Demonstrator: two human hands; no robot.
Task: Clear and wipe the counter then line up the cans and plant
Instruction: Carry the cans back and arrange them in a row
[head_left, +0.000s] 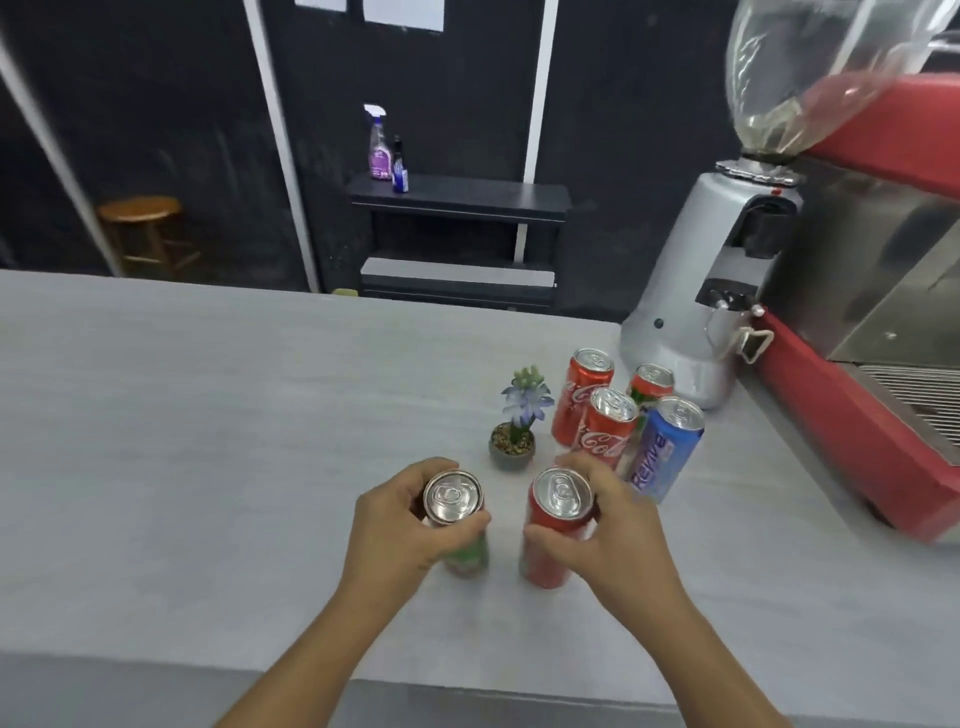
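Observation:
My left hand grips a green and red can near its top, upright on the grey counter. My right hand grips a red can beside it, also upright. Behind them stands a small potted plant with pale blue flowers. To its right is a cluster: two red Coca-Cola cans, a blue Revive can, and a red and green can at the back.
A silver coffee grinder stands at the counter's far right, next to a red espresso machine. Beyond the counter are a dark shelf with a spray bottle and a wooden stool.

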